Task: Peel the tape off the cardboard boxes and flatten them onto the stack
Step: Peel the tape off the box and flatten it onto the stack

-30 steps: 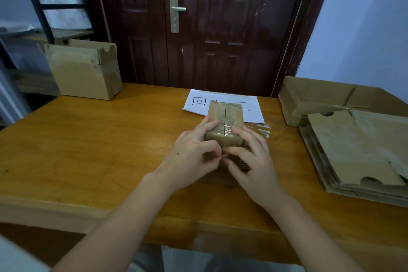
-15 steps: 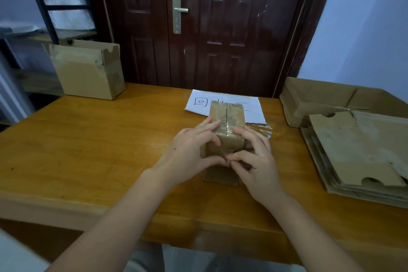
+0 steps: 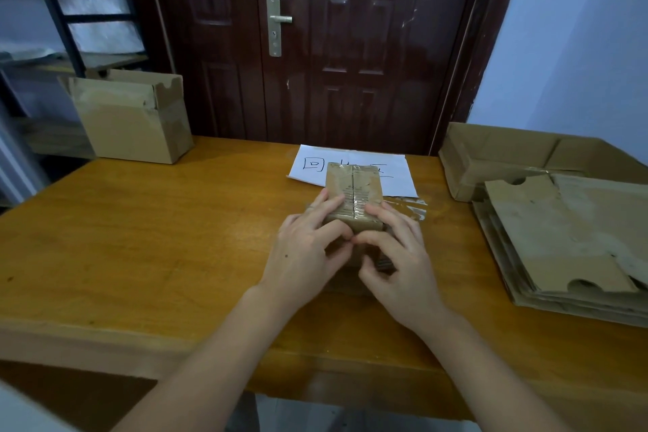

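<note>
- A small taped box (image 3: 352,198) is sitting on the bench (image 3: 157,242), just in front of a white paper sheet (image 3: 396,174) and overlapping its near edge.
- The left hand (image 3: 306,249) is resting over the box's left top edge, fingers (image 3: 329,203) lying fairly straight on the top while the thumb is curling in at the near face.
- The right hand (image 3: 396,249) is mirroring it on the right side, fingers curled, thumb tip meeting the left thumb at the near face; they seem to be picking at a tape end, though whether any tape is pinched cannot be told.
- Clear tape (image 3: 357,193) is running along the box's top seam, and a loose tape strip (image 3: 410,207) is lying just right of the box.
- The stack (image 3: 568,242) of flattened boxes is lying well right of the box; another box (image 3: 136,119) is standing well to its left.
- Risks, as judged: the tape may be tearing into slivers if pulled from a poor start, or lifting the cardboard's skin; the light box may be sliding away under the thumbs; the loose strip may be sticking to a sleeve or the sheet.
</note>
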The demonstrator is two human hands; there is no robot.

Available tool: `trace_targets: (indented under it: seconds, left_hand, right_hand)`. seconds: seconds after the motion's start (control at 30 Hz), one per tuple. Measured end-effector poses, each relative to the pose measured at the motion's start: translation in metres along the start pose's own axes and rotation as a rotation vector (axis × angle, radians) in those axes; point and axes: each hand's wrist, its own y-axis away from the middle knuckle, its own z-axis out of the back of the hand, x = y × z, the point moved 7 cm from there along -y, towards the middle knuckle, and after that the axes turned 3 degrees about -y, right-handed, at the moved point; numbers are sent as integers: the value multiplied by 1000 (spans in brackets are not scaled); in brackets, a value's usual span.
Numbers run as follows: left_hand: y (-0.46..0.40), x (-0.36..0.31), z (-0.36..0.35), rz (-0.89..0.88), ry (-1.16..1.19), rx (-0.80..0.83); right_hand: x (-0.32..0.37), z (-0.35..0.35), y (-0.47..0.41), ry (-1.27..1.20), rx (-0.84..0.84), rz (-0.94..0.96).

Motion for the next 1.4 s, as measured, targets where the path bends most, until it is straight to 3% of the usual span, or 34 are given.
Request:
trace_targets:
  seconds: [0.13,0.33,0.53,0.73,0.93,1.07,1.27,1.4]
  left_hand:
    - [-1,0,3,-54,-42,11]
    - [-8,-2,12,-107,-115,18]
    - [-8,-5,14,-122,-159,29]
    - [-10,9,16,-52,13,160]
    - [-11,5,14,-74,-37,181]
    - [-6,14,12,40,175,186]
    - [-6,17,10,35,108,153]
    - [-5,5,9,-37,-11,18]
  right_hand:
    - [-10,5,0,-96,-12,-98]
    - [-8,-1,-5,94,45,-13]
    - [3,12,-15,180,-59,115]
    - [7,15,-19,150,-111,158]
    - [5,17,-20,72,-100,143]
    - [2,17,-21,50,-117,134]
    - [-1,13,-22,32,-127,107]
    - [-1,13,-20,45,-112,104]
